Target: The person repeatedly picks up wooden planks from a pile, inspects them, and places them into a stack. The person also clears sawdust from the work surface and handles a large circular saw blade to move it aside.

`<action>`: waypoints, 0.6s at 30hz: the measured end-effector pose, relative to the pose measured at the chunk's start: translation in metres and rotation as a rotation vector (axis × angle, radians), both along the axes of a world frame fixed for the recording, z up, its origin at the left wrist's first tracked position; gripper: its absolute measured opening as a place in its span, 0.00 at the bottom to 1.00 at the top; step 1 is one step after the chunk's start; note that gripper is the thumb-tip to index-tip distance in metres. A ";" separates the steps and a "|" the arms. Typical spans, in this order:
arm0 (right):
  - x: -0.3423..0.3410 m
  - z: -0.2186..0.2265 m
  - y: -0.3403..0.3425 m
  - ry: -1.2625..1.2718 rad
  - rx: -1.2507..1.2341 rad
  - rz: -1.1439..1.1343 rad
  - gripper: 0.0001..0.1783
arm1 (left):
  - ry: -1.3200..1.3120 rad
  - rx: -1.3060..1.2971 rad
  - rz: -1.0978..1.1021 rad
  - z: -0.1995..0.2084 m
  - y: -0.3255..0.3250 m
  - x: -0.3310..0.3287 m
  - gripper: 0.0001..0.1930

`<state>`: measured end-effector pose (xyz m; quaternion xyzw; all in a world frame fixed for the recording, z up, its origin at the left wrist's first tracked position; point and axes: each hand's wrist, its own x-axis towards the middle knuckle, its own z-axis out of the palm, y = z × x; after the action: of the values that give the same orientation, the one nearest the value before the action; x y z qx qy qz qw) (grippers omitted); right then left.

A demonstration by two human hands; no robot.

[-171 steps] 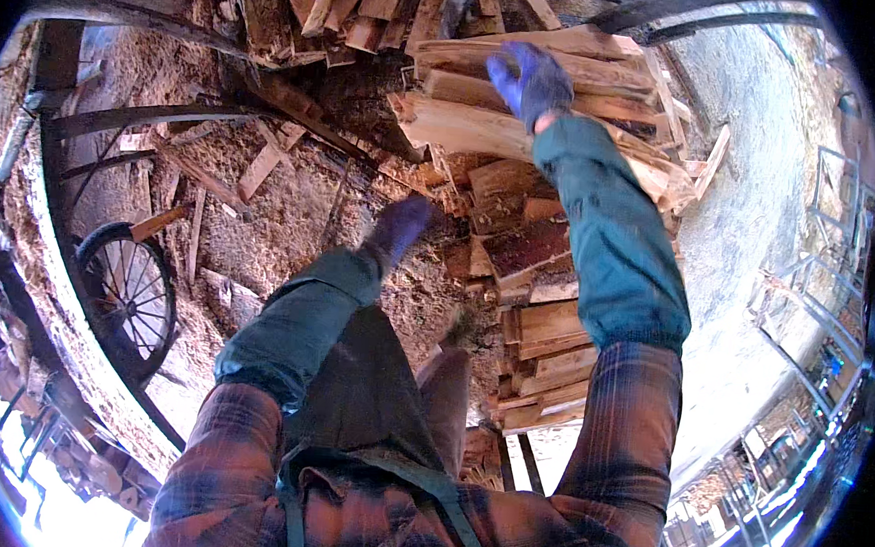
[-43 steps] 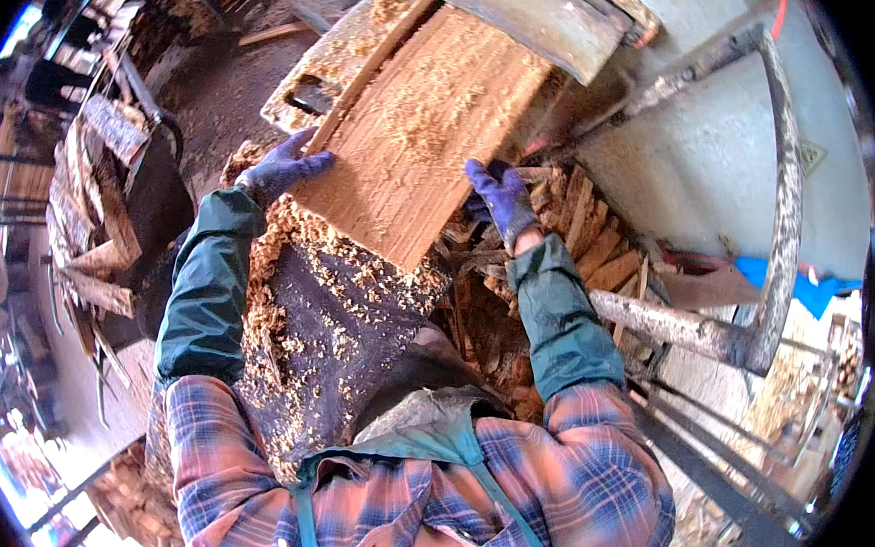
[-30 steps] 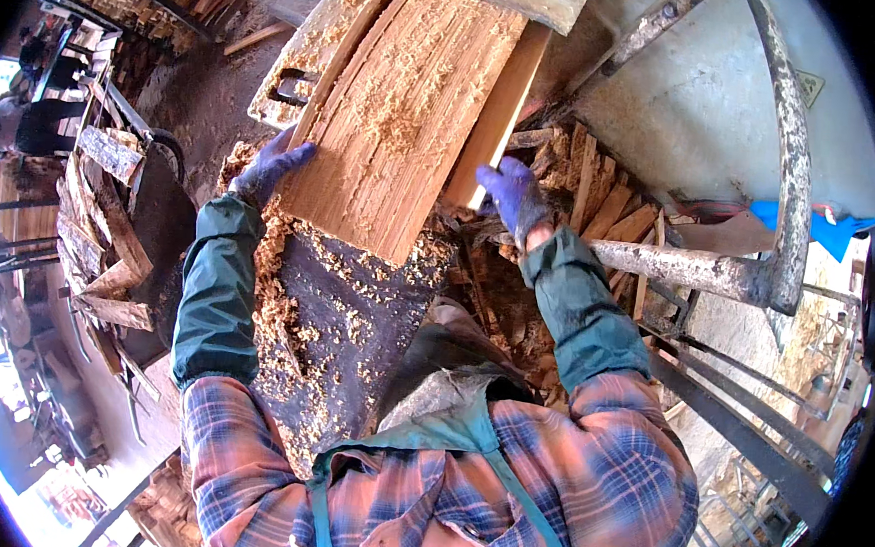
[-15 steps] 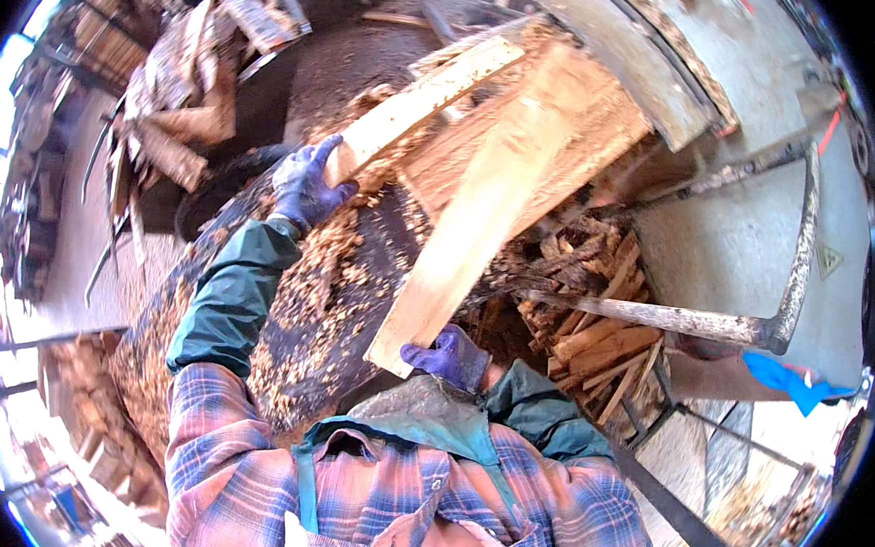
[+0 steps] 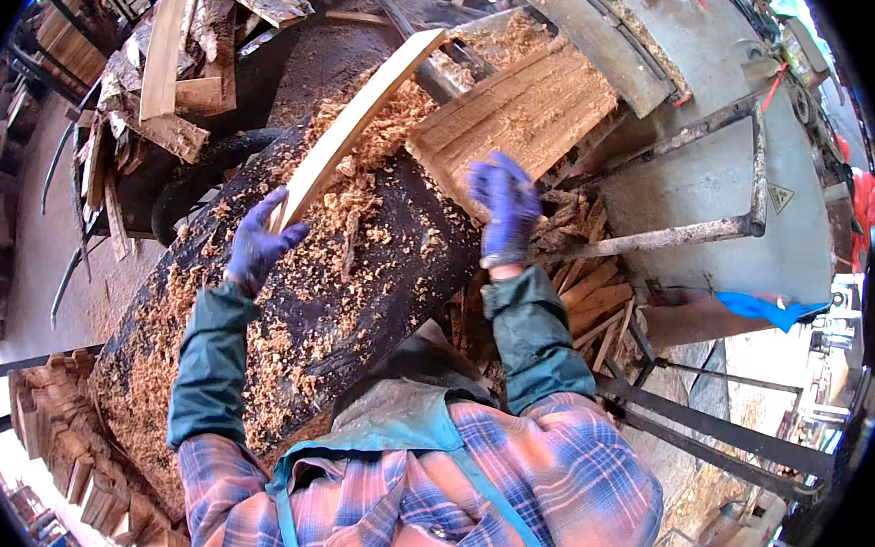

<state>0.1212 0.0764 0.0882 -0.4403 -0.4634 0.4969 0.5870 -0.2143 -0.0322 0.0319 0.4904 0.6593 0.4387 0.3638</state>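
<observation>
My left hand [image 5: 262,243], in a purple glove, has its thumb and fingers around the near end of a long, narrow, pale board [image 5: 358,123]. That board slants up and to the right over the sawdust-strewn dark bench [image 5: 398,271]. Gloved in the same purple, my right hand [image 5: 507,206] holds nothing, its fingers stretched upward. It hovers at the near edge of a broad wooden slab [image 5: 517,118] dusted with sawdust; whether it touches the slab I cannot tell.
A pile of rough offcuts [image 5: 194,78] stands at the far left, a smooth plank [image 5: 166,51] on it. Split wood pieces [image 5: 596,303] lie right of the bench. A worn metal frame [image 5: 680,233] juts out there. More stacked wood [image 5: 86,453] stands near left.
My right hand has let go of the plank it held and moved forward to the slab. My left hand has come slightly nearer and leftward. A smooth plank now shows on the offcut pile.
</observation>
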 end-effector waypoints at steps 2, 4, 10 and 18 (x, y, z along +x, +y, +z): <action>0.047 -0.016 0.007 0.066 -0.120 -0.232 0.21 | -0.026 -0.072 -0.079 0.026 0.042 0.020 0.34; 0.085 -0.040 0.032 0.093 -0.174 -0.331 0.21 | -0.127 -0.135 -0.202 0.027 0.098 0.030 0.36; 0.118 -0.107 0.116 -0.033 -0.036 -0.553 0.20 | -0.099 -0.320 -0.532 0.001 0.266 0.092 0.40; 0.092 -0.187 0.145 -0.269 0.076 -0.680 0.23 | -0.454 -0.521 -0.560 -0.039 0.290 0.133 0.38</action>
<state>0.2136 0.2210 -0.0988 -0.6085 -0.3818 0.1936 0.6682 -0.0810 0.2574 -0.0069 0.4333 0.4928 0.2391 0.7157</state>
